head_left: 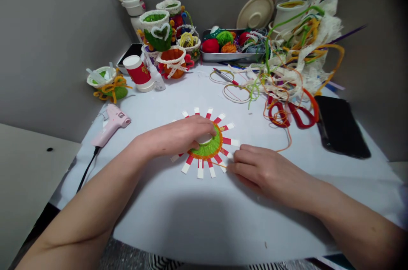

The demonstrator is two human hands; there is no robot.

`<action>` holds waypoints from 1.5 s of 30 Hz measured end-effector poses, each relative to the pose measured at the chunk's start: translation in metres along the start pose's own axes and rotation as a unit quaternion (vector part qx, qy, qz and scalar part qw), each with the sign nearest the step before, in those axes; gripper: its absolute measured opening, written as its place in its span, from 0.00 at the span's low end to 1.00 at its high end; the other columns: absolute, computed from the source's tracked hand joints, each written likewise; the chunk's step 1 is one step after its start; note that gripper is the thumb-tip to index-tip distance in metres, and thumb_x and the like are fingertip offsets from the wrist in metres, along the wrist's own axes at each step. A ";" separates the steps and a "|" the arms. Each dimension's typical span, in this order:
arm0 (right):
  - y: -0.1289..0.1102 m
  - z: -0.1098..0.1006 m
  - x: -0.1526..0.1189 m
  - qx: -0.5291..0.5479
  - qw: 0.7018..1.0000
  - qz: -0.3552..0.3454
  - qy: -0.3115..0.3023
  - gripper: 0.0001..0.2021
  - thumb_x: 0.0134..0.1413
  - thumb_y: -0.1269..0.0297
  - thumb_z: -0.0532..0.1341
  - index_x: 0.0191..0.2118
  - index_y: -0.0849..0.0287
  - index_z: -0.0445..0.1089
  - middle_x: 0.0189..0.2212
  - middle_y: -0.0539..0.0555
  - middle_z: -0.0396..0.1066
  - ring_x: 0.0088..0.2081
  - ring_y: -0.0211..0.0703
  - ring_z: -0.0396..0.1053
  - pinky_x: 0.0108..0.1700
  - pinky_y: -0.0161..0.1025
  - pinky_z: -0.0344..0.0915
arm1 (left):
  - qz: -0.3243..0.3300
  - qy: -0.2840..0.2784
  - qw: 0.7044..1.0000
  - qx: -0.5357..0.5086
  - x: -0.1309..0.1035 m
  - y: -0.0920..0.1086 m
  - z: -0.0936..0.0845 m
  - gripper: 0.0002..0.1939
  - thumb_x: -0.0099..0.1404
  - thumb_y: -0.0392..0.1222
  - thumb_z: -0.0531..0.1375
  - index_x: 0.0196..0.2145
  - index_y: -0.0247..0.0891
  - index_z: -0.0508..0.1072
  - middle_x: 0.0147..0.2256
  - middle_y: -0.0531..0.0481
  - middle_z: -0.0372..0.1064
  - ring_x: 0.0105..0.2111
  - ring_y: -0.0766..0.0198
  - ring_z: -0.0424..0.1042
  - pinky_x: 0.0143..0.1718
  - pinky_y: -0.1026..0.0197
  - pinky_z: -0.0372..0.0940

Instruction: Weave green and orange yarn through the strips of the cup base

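Observation:
A cut paper cup [208, 147] lies with its red and white strips spread like rays. Green yarn covers its middle, edged by a ring of orange yarn. Over the upper left of the cup, my left hand [188, 132] is closed on its central rim, thumb and fingers bent at the opening. To the right, my right hand [255, 166] is closed, its fingertips pinching an orange yarn strand [218, 163] that runs from the ring's lower edge. The hand's fingertips are beside the ends of the right strips.
A pink glue gun [111, 125] lies left. Yarn-covered cups [156, 34] and a tray of yarn balls [231, 56] stand behind. Red-handled scissors [299, 116], tangled yarn and lace [306, 53] and a black phone [344, 127] are at right.

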State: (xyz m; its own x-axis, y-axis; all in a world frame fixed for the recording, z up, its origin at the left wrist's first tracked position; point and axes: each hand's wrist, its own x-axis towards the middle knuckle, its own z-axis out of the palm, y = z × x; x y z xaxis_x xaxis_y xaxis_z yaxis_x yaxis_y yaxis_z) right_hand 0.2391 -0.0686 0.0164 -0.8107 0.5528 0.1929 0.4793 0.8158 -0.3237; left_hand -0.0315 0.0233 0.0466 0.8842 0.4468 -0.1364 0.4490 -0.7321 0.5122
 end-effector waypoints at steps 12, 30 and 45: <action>-0.017 0.006 -0.004 -0.071 0.997 -0.018 -0.001 0.13 0.69 0.77 0.55 0.34 0.63 0.74 0.32 0.56 0.70 0.34 0.47 0.63 0.34 0.44 0.60 | 0.002 0.006 1.000 0.000 0.001 0.001 -0.001 0.24 0.61 0.21 0.57 0.51 0.39 0.73 0.58 0.44 0.72 0.59 0.52 0.70 0.61 0.49 0.65; 0.022 0.033 0.021 0.060 0.958 0.247 0.131 0.07 0.68 0.66 0.64 0.35 0.58 0.73 0.32 0.53 0.75 0.35 0.45 0.71 0.38 0.41 0.63 | -0.008 0.010 1.000 -0.004 0.000 0.003 0.000 0.21 0.62 0.26 0.58 0.52 0.38 0.73 0.60 0.41 0.69 0.59 0.51 0.70 0.60 0.49 0.66; 0.019 0.026 0.019 0.088 0.962 0.223 0.133 0.05 0.68 0.67 0.63 0.38 0.58 0.74 0.33 0.53 0.74 0.35 0.43 0.70 0.38 0.39 0.63 | -0.125 0.040 0.984 0.117 0.004 0.028 -0.005 0.13 0.69 0.43 0.65 0.48 0.32 0.73 0.47 0.38 0.70 0.48 0.48 0.70 0.48 0.50 0.67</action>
State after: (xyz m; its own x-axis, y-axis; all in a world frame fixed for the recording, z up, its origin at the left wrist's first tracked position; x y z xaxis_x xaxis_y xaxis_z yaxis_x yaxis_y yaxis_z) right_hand 0.2243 -0.0473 -0.0097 -0.4112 0.8845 0.2204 0.6760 0.4581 -0.5772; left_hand -0.0160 0.0072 0.0648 0.7330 0.6606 -0.1622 0.6776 -0.6880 0.2599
